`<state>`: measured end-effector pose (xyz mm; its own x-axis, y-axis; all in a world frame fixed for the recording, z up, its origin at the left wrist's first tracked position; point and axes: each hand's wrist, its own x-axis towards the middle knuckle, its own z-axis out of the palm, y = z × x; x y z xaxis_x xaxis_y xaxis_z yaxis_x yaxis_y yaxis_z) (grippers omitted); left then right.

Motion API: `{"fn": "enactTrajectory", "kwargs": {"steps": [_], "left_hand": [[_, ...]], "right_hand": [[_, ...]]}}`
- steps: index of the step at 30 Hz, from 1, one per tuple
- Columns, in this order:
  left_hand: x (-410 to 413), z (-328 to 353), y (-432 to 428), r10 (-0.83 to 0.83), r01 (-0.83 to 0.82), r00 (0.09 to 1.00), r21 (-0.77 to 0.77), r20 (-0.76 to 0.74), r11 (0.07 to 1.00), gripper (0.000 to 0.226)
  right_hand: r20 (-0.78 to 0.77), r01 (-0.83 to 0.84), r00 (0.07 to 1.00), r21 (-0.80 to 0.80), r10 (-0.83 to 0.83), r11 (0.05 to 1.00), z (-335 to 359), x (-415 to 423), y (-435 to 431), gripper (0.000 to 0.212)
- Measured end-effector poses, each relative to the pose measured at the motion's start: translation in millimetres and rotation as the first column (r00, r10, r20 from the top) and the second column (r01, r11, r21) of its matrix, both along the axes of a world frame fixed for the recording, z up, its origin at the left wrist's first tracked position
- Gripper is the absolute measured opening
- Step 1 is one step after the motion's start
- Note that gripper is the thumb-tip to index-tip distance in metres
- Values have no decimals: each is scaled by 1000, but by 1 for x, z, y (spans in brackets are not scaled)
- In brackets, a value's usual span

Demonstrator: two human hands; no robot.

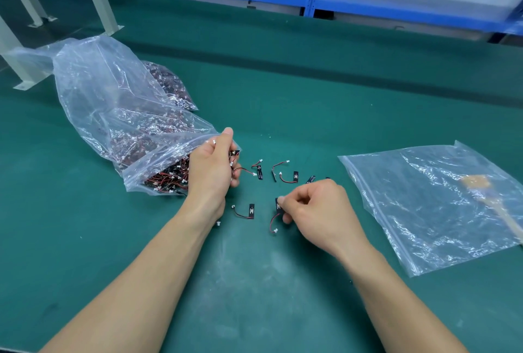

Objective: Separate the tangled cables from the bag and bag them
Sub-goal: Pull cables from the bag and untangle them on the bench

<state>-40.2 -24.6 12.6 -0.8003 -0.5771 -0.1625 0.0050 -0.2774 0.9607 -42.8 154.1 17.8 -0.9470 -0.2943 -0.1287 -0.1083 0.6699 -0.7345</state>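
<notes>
Plastic bag [113,115] mouth: left hand [210,167] grips cables [235,152] | right hand [317,208] pinches cable [278,209]

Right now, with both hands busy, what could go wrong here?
The left hand grips a clump of cables at the open mouth of the full bag; pulling may drag more tangled ones out. The loose cables scattered on the mat could re-tangle. The flat zip bag likely needs a free hand to fill.

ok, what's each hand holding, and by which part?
Left hand grips a clump of cables by the wires at the mouth of the full bag. Right hand pinches one cable by its black board end; its white connector hangs free.
</notes>
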Motion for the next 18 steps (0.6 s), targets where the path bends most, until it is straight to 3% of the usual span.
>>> {"fn": "enactTrajectory", "kwargs": {"steps": [10, 18], "left_hand": [[1, 1, 0, -2, 2, 1000, 3, -1, 1000, 37], [1, 2, 1, -7, 7, 1000, 6, 3, 1000, 37]], "right_hand": [[-107, 46, 994, 204, -25, 978, -15, 2, -14, 33], [-125, 52, 992, 155, -32, 987, -12, 1, -8, 47]]}}
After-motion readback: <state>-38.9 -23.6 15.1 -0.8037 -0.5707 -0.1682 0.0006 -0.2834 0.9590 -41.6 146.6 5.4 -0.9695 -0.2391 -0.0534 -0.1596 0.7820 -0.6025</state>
